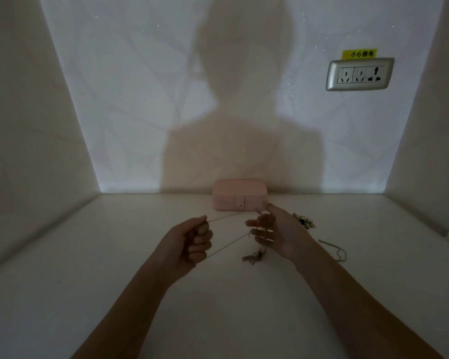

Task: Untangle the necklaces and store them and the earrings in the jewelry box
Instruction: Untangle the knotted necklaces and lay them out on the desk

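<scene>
A thin necklace chain (pixel 227 245) is stretched in the air between my two hands. My left hand (pixel 189 242) grips it in a fist, with chain running out above and below the fingers. My right hand (pixel 272 230) has spread fingers hooked through the chain, and a tangled clump (pixel 254 257) hangs below it. The pink jewelry box (pixel 239 194) stands closed against the back wall, just beyond my hands. Small earrings (pixel 305 221) lie on the table to the right of my right hand. Another chain (pixel 335 249) lies loose further right.
The white table (pixel 114 242) is boxed in by side walls left and right and a back wall. A wall socket (pixel 359 73) with a yellow label sits high on the back wall at the right. My shadow falls across the wall and the box.
</scene>
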`<move>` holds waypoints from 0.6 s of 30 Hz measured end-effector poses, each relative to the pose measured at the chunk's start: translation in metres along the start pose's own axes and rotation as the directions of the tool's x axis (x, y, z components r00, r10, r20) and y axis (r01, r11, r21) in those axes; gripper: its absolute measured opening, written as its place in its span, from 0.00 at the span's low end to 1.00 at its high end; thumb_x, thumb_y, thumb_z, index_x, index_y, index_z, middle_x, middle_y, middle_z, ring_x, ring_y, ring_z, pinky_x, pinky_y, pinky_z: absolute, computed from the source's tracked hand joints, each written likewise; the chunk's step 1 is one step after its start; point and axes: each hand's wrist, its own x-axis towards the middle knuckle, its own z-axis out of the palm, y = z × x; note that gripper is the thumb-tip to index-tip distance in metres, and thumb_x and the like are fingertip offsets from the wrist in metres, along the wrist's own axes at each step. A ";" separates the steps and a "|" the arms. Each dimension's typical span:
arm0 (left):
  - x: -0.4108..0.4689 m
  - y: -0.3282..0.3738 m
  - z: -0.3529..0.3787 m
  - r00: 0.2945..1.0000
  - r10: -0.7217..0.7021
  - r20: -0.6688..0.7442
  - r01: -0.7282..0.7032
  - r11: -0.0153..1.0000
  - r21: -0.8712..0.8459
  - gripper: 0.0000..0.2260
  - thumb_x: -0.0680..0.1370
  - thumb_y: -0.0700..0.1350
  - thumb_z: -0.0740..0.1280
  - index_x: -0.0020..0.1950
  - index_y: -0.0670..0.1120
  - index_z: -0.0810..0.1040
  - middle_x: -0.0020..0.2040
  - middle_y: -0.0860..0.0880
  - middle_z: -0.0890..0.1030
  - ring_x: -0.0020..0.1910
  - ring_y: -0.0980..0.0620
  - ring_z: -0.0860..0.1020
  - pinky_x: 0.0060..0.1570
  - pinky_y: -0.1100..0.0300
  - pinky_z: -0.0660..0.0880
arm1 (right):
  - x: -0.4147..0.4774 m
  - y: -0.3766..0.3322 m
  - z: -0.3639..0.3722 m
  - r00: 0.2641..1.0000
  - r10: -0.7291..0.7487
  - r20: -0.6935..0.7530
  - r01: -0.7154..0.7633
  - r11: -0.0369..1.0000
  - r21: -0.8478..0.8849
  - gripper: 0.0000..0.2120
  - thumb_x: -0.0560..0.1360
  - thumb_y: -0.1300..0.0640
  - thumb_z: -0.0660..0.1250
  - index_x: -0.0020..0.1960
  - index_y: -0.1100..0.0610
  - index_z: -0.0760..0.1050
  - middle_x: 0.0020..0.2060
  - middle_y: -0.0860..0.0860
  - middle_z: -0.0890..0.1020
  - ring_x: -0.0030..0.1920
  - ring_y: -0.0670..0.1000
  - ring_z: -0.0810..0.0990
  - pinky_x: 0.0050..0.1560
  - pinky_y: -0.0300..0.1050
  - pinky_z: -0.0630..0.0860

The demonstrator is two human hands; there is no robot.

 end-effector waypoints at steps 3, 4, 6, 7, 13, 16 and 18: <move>-0.003 0.005 -0.004 0.997 -0.044 0.065 0.045 0.999 -0.016 0.14 0.68 0.48 0.73 0.29 0.46 0.71 0.25 0.53 0.62 0.19 0.59 0.58 0.14 0.70 0.56 | -0.003 -0.003 0.001 0.996 0.033 0.077 -0.038 0.997 0.061 0.20 0.79 0.45 0.58 0.38 0.59 0.73 0.37 0.57 0.84 0.34 0.53 0.81 0.40 0.45 0.77; -0.004 0.007 -0.006 0.994 -0.049 0.101 0.053 0.998 -0.037 0.13 0.64 0.46 0.78 0.32 0.45 0.75 0.24 0.53 0.62 0.19 0.60 0.57 0.13 0.70 0.56 | -0.004 -0.004 0.001 0.991 0.059 0.122 -0.067 0.996 0.066 0.20 0.80 0.45 0.57 0.38 0.59 0.73 0.35 0.58 0.82 0.29 0.52 0.80 0.36 0.44 0.77; -0.006 0.009 -0.010 0.989 -0.040 0.142 0.049 0.997 -0.059 0.18 0.59 0.44 0.81 0.44 0.43 0.81 0.24 0.53 0.62 0.21 0.59 0.53 0.13 0.72 0.56 | -0.005 -0.004 0.000 0.976 0.110 0.190 -0.101 0.993 -0.058 0.21 0.80 0.44 0.56 0.38 0.59 0.73 0.30 0.57 0.79 0.20 0.47 0.69 0.24 0.37 0.70; -0.006 0.010 -0.014 0.988 -0.032 0.149 0.042 0.997 -0.063 0.22 0.59 0.43 0.81 0.51 0.44 0.82 0.24 0.53 0.62 0.21 0.59 0.52 0.13 0.72 0.55 | -0.006 -0.003 -0.001 0.971 0.125 0.205 -0.090 0.981 -0.171 0.21 0.79 0.44 0.58 0.38 0.59 0.74 0.30 0.56 0.77 0.19 0.45 0.64 0.20 0.35 0.64; -0.011 0.021 -0.037 0.992 -0.043 0.116 0.054 0.994 -0.097 0.32 0.64 0.39 0.77 0.67 0.50 0.74 0.26 0.52 0.63 0.21 0.60 0.54 0.12 0.71 0.57 | -0.008 0.000 -0.005 0.974 0.043 0.222 0.133 0.686 -0.716 0.11 0.72 0.51 0.72 0.39 0.59 0.79 0.27 0.49 0.78 0.21 0.46 0.62 0.22 0.35 0.60; -0.010 0.023 -0.046 0.997 -0.040 -0.066 0.044 0.997 0.059 0.18 0.78 0.38 0.60 0.67 0.50 0.73 0.27 0.51 0.65 0.19 0.61 0.58 0.13 0.71 0.55 | -0.009 -0.004 -0.009 0.957 0.023 0.288 0.224 0.571 -0.790 0.09 0.69 0.52 0.74 0.44 0.57 0.83 0.30 0.47 0.81 0.24 0.46 0.66 0.25 0.36 0.64; -0.010 0.022 -0.051 0.990 -0.048 -0.135 0.069 0.985 0.160 0.17 0.80 0.37 0.54 0.66 0.49 0.73 0.29 0.49 0.67 0.19 0.60 0.58 0.13 0.71 0.55 | -0.010 -0.005 -0.012 0.951 -0.002 0.310 0.258 0.560 -0.787 0.06 0.71 0.54 0.73 0.46 0.54 0.84 0.31 0.45 0.82 0.25 0.45 0.68 0.26 0.35 0.64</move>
